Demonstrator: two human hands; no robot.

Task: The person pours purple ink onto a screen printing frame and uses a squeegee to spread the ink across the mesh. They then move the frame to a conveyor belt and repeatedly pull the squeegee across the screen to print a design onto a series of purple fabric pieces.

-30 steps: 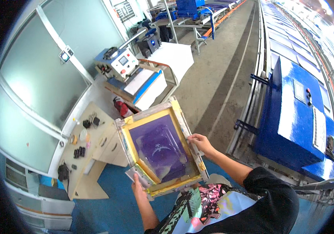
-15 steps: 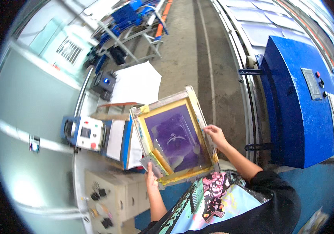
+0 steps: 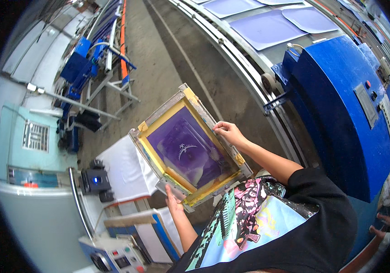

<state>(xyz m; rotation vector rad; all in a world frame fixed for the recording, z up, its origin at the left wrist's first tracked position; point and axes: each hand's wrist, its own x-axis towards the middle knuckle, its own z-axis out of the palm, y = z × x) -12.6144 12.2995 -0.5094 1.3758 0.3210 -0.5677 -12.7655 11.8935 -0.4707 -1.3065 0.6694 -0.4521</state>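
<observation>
A screen-printing frame (image 3: 198, 105) is held tilted in front of my body. Its mesh is purple with a small pale curved motif, and yellow tape borders it inside the worn rim. A squeegee (image 3: 180, 180) with a yellowish blade and grey metal plate lies across the frame's near left corner. My left hand (image 3: 174, 201) is closed there, its thumb over the plate, gripping the squeegee against the frame; the fingers underneath are hidden. On the frame's right side, the fingers of my right hand (image 3: 227, 132) pinch the rim.
A big blue machine (image 3: 327, 104) with buttons stands at my right, beside a long rail table (image 3: 245, 68) bearing purple sheets. To the left are white cloth (image 3: 124, 168), a dark device (image 3: 95, 180) with a blue light and a control box (image 3: 117, 261). Another person's limbs (image 3: 381, 227) show at lower right.
My view has swung right, with the control box and white cloth sliding down and left in the picture. The frame has shifted slightly left and tilted more, both hands keeping their hold.
</observation>
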